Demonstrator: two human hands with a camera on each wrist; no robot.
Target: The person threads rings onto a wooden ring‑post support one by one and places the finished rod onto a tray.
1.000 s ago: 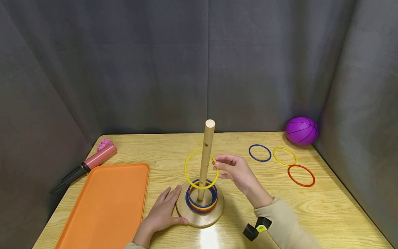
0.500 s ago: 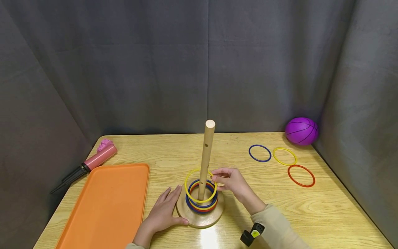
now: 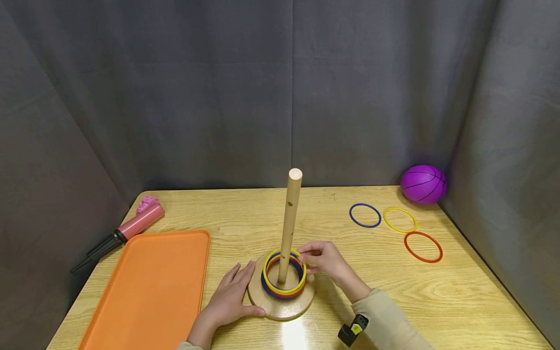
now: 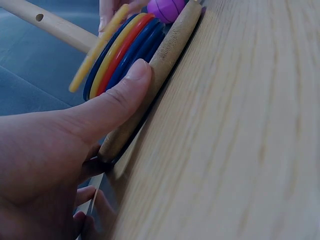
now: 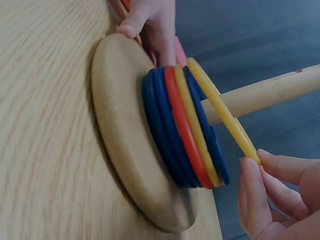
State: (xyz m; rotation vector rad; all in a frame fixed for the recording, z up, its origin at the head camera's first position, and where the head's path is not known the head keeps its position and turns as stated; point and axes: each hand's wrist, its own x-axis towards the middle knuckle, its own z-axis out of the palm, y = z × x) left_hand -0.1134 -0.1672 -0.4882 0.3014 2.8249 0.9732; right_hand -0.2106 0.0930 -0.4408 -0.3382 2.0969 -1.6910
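Observation:
A wooden post (image 3: 290, 209) stands upright on a round wooden base (image 3: 282, 311). Stacked around the post's foot are blue, yellow and red rings (image 5: 182, 125). My right hand (image 3: 325, 262) pinches a yellow ring (image 5: 220, 107) between thumb and fingertips; the ring encircles the post just over the stack, its pinched side raised in the right wrist view. My left hand (image 3: 232, 296) rests against the base's left side, fingers extended, with the thumb (image 4: 117, 100) at the near edge.
An orange tray (image 3: 148, 291) lies at the left, near a red hand pump (image 3: 140, 222) and a small pink object (image 3: 148, 203). Loose blue (image 3: 365, 215), yellow (image 3: 400, 219) and red (image 3: 423, 247) rings lie at the right. Behind them sits a purple ball (image 3: 423, 184).
My right hand has lowered the yellow ring along the post, from well above the stack to just over it. My left hand has stayed at the base.

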